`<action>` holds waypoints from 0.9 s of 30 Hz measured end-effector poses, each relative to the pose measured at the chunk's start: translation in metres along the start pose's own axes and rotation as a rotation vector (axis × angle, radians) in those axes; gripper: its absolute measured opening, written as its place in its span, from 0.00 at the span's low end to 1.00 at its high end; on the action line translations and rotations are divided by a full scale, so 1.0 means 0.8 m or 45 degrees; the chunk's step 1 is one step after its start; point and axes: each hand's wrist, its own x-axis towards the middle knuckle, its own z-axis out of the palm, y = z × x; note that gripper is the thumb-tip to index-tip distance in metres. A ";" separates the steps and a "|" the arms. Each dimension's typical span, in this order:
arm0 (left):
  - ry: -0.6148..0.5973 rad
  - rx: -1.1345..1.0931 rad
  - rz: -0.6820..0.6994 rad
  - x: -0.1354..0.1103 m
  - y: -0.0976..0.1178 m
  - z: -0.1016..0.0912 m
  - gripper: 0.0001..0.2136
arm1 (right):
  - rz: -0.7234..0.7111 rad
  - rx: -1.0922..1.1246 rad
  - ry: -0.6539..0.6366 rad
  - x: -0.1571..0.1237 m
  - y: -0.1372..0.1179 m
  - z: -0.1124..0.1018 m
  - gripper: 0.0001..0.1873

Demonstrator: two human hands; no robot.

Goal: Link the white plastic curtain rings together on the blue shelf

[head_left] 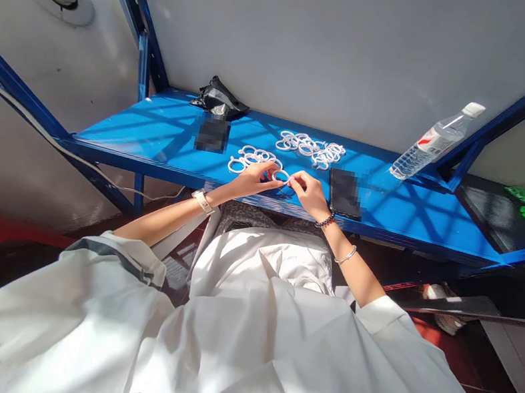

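Note:
Between my two hands is a white plastic ring (281,172), held just above the front edge of the blue shelf. My left hand (258,181) pinches the ring's left side, while the fingers of my right hand (310,193) are closed on its right side. Just behind my left hand lies a group of similar white rings (252,154). Farther back, a larger pile of white rings (305,144) lies on the shelf, some of them overlapping. Small details of the ring where my fingertips cover it are hidden.
A black phone (344,194) lies right of my right hand. Behind it to the right stands a water bottle (432,142). A black plastic bag (221,100) sits at the back left of the blue shelf (135,137). Blue metal posts (141,6) frame both sides.

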 end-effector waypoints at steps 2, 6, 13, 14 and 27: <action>-0.008 -0.001 0.005 0.000 0.000 0.000 0.24 | 0.007 -0.020 0.013 0.000 0.000 0.000 0.19; -0.017 -0.005 0.007 0.000 -0.001 0.000 0.24 | 0.006 -0.044 0.044 0.000 0.001 0.001 0.19; -0.020 -0.013 0.018 0.000 -0.004 0.001 0.24 | 0.007 -0.081 0.073 0.001 0.004 0.002 0.19; -0.020 -0.013 0.017 0.000 -0.003 0.001 0.24 | 0.007 -0.083 0.074 0.001 0.005 0.002 0.19; -0.027 0.005 0.016 0.001 -0.003 0.002 0.23 | -0.021 -0.116 0.108 0.001 0.008 0.004 0.20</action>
